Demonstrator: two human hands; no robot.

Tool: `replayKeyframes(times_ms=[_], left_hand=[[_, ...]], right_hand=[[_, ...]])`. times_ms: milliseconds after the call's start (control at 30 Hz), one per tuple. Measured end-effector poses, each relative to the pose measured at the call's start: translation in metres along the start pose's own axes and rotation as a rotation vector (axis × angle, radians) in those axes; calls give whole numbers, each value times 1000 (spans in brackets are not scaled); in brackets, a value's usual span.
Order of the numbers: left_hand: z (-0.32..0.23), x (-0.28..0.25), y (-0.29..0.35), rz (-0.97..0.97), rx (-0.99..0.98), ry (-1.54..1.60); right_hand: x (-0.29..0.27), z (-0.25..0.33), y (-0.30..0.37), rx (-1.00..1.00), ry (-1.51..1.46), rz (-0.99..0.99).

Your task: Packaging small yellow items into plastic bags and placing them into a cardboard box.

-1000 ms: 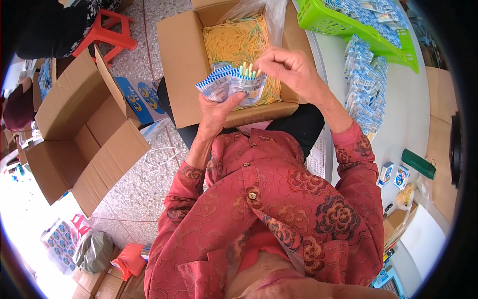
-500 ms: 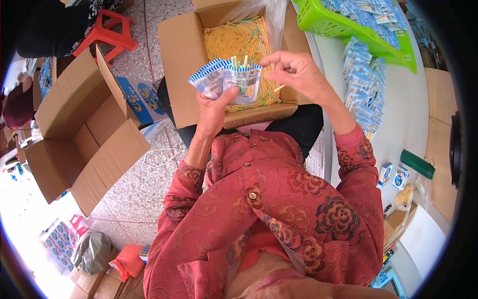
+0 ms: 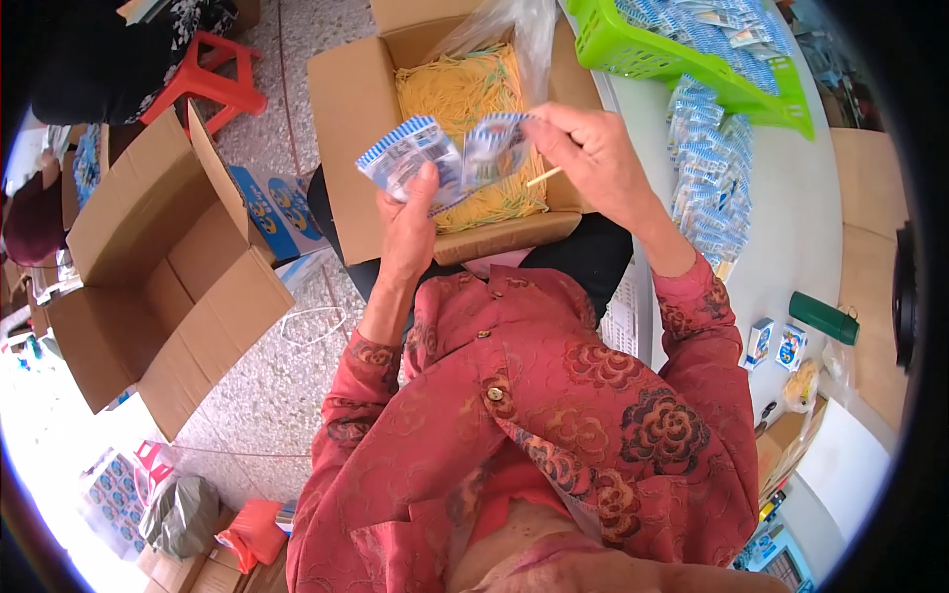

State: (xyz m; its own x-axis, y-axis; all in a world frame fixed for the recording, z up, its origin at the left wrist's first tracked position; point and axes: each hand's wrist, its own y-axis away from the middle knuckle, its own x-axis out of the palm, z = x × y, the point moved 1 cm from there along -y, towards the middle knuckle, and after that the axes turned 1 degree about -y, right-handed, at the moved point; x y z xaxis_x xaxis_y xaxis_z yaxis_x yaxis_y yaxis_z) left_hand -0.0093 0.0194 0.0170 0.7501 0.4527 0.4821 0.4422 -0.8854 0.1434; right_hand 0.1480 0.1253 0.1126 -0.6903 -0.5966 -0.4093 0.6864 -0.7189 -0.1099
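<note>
My left hand (image 3: 407,222) grips small flat packets (image 3: 407,163) with blue-and-white striped edges, its thumb lying across their front. To its right, my right hand (image 3: 593,163) pinches the upper corner of another packet (image 3: 494,143), blurred by motion. This packet is apart at the top from the others and overlaps them lower down. One thin pale stick (image 3: 544,177) juts out below my right hand's fingers. Both hands are over an open cardboard box (image 3: 346,128) between my legs, which holds a heap of thin yellow and green sticks (image 3: 460,89) in a clear plastic liner (image 3: 529,40).
At right, a white table (image 3: 781,227) bears a green basket (image 3: 682,64) full of packets, a pile of packets (image 3: 707,178) and a dark green bottle (image 3: 825,318). An empty cardboard box (image 3: 178,267) stands open at left, near a red stool (image 3: 213,79).
My right hand has taken hold of the right-hand packet's corner. That packet has swung away from the others, and the stick ends no longer show at its top.
</note>
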Motion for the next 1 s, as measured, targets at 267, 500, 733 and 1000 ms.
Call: replayKeyframes(times_ms=[267,500,733,1000], left_hand=[[-6,-8,1,110,-49,25],[-9,7,2,150,-136,73],[-4,8,7,183,-220,69],[0,13,7,214,-287,25]], right_hand=[[-67,3,-19,105,-164,-150],[-202,-39,-93,91,-294,-537],[-242,-136,-153,256,-314,-860],[-245,-165,-161,147,731,-1042]])
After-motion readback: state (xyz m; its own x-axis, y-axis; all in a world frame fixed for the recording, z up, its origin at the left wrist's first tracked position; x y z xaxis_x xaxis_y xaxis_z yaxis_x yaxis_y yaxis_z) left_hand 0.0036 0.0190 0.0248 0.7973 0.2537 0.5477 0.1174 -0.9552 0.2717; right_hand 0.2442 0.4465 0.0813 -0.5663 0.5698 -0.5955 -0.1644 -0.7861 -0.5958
